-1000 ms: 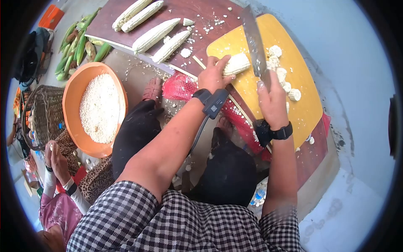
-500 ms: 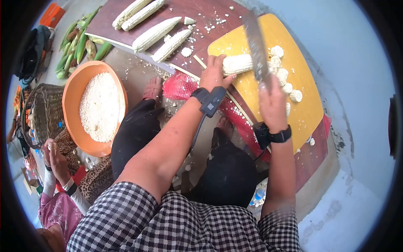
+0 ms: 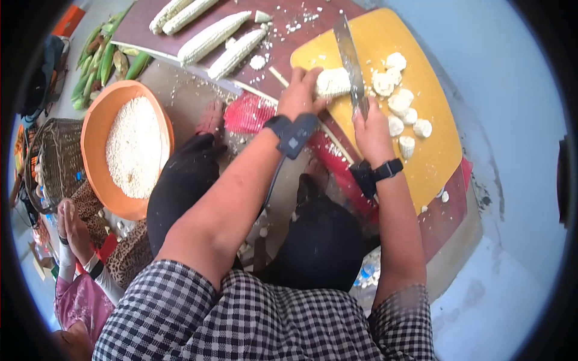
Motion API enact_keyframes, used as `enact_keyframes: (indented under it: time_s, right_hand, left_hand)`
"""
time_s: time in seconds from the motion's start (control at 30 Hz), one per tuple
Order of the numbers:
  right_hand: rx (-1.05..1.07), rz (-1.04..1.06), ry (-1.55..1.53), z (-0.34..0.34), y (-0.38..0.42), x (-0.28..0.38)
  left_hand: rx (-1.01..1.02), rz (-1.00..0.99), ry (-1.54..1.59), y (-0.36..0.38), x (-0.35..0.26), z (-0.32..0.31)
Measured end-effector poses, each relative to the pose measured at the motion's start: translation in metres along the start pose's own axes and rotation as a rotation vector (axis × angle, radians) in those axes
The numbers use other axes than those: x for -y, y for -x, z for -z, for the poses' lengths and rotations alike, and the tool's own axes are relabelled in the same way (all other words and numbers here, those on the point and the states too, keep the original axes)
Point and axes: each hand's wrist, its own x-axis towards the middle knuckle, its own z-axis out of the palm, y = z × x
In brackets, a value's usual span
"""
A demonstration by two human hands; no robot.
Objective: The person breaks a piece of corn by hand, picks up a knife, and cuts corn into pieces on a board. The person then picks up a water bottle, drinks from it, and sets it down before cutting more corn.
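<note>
On the yellow cutting board (image 3: 385,36) lies a short length of white corn cob (image 3: 333,83), with my left hand (image 3: 298,95) closed around its near-left end. My right hand (image 3: 372,133) grips the handle of a cleaver (image 3: 349,57), whose wide blade stands against the cob's right end. Several cut corn rounds (image 3: 400,101) are scattered over the board to the right of the blade. Loose kernels and bits cling around the board and the blade.
Several whole peeled cobs (image 3: 214,37) lie on the dark red table (image 3: 141,27). An orange basin (image 3: 90,129) of kernels stands on the floor, near a wicker basket (image 3: 63,156) and green husked corn (image 3: 108,60). Another person's hands (image 3: 73,225) show at lower left.
The cleaver has come down from its blurred, raised position to the cob's right end. Another round lies among the cut pieces, and the cob looks shorter. The whole view has shifted slightly.
</note>
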Motion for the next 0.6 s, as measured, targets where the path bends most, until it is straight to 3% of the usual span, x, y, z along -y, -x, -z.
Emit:
enact_keyframes:
  time_s: [0.13,0.23,0.33,0.4,0.43,0.5,0.6]
  right_hand:
    - [-0.076,0.022,-0.057,-0.007,0.005,-0.001]
    - [-0.211,0.099,-0.067,0.007,0.003,0.008]
    - [-0.395,0.214,0.026,0.054,0.002,0.036]
    - [-0.509,0.119,-0.207,0.097,0.015,0.088]
    - [-0.458,0.252,-0.477,0.115,0.018,0.091]
    - [-0.407,0.299,-0.603,0.121,0.018,0.077]
    - [-0.309,0.063,-0.052,0.043,-0.005,0.021]
  left_hand:
    - [-0.030,0.028,0.002,0.001,-0.004,-0.002]
    - [-0.193,-0.126,-0.008,-0.001,-0.009,0.002]
    - [-0.440,-0.291,0.235,-0.016,-0.032,0.031]
    - [-0.601,-0.260,0.473,-0.033,-0.037,0.050]
    - [-0.612,-0.212,0.507,-0.035,-0.038,0.060]
    - [-0.650,-0.154,0.528,-0.036,-0.021,0.066]
    - [-0.585,-0.160,0.291,-0.032,0.004,0.041]
